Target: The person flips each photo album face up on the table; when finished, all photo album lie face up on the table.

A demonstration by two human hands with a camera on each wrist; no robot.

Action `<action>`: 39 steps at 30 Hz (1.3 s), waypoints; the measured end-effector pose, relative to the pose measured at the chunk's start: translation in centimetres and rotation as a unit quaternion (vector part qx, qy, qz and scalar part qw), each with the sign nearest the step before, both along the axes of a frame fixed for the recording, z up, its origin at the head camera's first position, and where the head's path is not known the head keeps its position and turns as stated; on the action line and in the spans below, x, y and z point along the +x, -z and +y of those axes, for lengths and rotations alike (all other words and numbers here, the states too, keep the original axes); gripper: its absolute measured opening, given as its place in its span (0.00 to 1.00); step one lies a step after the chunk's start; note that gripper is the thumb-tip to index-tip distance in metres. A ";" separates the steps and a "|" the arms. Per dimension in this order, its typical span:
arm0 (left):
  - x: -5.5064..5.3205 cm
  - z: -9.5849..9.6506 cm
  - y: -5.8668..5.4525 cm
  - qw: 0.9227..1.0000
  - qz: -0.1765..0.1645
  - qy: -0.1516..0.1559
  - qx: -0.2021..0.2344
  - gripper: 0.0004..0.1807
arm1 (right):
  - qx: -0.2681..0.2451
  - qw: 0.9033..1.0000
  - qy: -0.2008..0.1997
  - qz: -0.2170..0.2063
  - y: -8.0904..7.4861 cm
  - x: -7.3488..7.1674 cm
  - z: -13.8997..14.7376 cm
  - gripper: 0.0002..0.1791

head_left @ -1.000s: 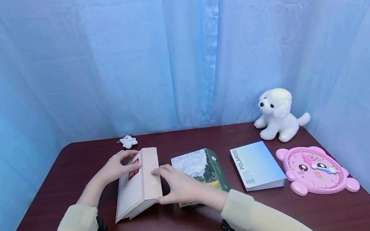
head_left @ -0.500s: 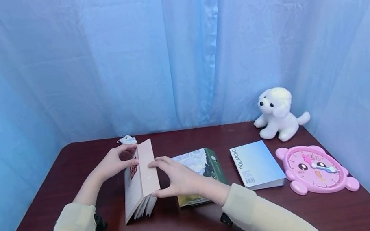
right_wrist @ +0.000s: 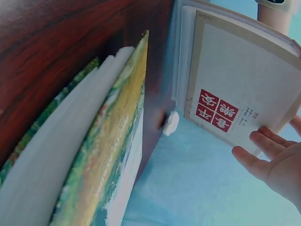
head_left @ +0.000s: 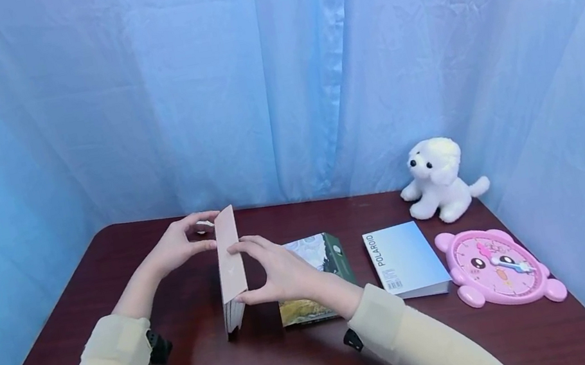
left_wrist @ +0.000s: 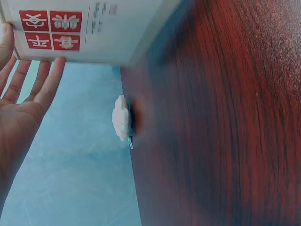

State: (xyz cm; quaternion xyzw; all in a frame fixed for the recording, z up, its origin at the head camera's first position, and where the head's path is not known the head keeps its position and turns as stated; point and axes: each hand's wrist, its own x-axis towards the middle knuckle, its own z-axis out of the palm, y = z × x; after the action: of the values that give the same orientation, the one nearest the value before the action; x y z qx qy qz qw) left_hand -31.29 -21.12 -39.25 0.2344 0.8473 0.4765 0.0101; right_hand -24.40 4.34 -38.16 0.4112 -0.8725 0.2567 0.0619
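A thick pale book (head_left: 230, 252) with red square characters on its cover stands on edge on the table, spine up, its pages slightly fanned at the near lower end. My left hand (head_left: 173, 248) holds its far left side, thumb on the cover and fingers around the far edge; the left wrist view also shows this hand (left_wrist: 23, 108) at the book's corner. My right hand (head_left: 284, 269) grips the spine area from the right, thumb near the close end and fingertips farther along. In the right wrist view its fingers (right_wrist: 263, 143) touch the cover with the red characters.
Just right of the pale book lies a book with a painted landscape cover (head_left: 306, 310), partly under my right forearm. Beyond it are a POLAROID book (head_left: 409, 260), a pink clock (head_left: 504, 266) and a white plush dog (head_left: 439, 179). A small white plush (left_wrist: 121, 117) sits near the back edge.
The pale book has tipped up from a leftward slant to nearly upright, its lower edge swinging right. Both hands have risen slightly with it.
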 end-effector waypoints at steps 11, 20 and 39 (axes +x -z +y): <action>0.2 -0.8 0.2 1.000 -0.026 0.006 0.000 0.36 | -0.007 1.000 0.008 -0.008 0.2 0.0 -0.9 0.43; 0.6 -2.0 -0.2 0.999 -0.035 0.018 -0.001 0.35 | -0.050 0.996 0.011 -0.079 1.0 0.1 -2.0 0.53; 1.4 -3.1 -0.8 0.999 -0.032 -0.013 -0.041 0.34 | -0.065 0.985 -0.018 -0.159 4.8 -0.1 -3.4 0.63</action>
State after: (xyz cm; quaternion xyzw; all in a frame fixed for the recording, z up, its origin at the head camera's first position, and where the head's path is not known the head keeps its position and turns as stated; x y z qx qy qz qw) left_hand -29.84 -24.24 -38.42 0.2076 0.8682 0.4488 0.0404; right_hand -24.48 0.98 -42.99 0.3758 -0.8452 0.3759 -0.0560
